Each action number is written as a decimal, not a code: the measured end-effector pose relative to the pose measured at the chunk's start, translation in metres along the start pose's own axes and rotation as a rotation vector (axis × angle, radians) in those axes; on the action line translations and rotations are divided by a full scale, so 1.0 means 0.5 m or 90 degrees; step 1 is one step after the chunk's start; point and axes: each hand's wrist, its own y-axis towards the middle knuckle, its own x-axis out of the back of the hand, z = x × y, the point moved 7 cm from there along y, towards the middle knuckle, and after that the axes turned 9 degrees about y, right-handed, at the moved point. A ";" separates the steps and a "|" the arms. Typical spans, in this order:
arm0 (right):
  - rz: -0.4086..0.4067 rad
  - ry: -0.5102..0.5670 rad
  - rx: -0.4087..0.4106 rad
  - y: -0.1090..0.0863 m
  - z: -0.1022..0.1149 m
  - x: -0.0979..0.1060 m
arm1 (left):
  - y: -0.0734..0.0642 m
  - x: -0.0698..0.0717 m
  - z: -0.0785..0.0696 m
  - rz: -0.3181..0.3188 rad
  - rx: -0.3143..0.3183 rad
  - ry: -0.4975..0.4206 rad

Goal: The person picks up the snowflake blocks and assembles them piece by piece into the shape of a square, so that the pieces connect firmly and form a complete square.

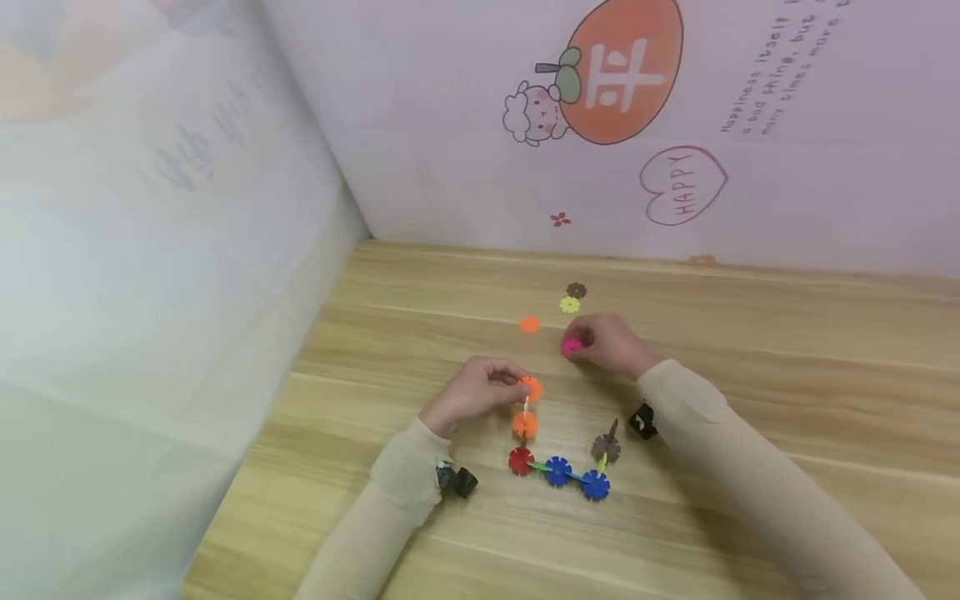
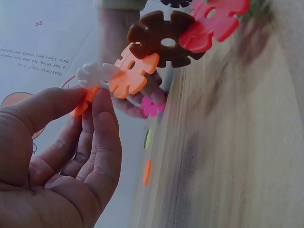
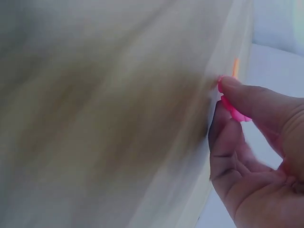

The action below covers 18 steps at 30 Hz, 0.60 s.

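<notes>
Between thumb and fingers, my left hand [image 1: 480, 390] pinches the orange notched disc [image 1: 532, 388] at one end of a chain of interlocking plastic discs. From there the chain runs through a white disc [image 2: 95, 75], another orange disc [image 2: 133, 71], a brown disc [image 2: 164, 40] and a red disc [image 1: 521, 461]. It turns along blue discs [image 1: 558, 472] and ends on the right at a brown disc [image 1: 606, 448] with another upright on it. My right hand [image 1: 611, 343] pinches a pink disc [image 1: 572, 346], apart from the chain, low over the table.
Loose on the wooden table [image 1: 420, 333] lie an orange disc [image 1: 530, 324], a yellow disc [image 1: 570, 305] and a dark brown disc [image 1: 576, 290], beyond the hands. A printed white sheet [image 1: 450, 150] rises at the table's back edge, and another pale sheet [image 1: 187, 333] hangs at the left.
</notes>
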 end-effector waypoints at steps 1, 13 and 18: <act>0.003 0.011 -0.003 -0.012 -0.005 0.003 | -0.001 0.000 -0.001 -0.001 -0.001 0.000; -0.034 0.050 -0.028 -0.146 -0.042 0.017 | 0.009 -0.012 -0.011 -0.026 0.001 0.016; -0.058 0.076 -0.008 -0.176 -0.028 0.002 | 0.012 -0.018 -0.016 -0.027 0.006 0.008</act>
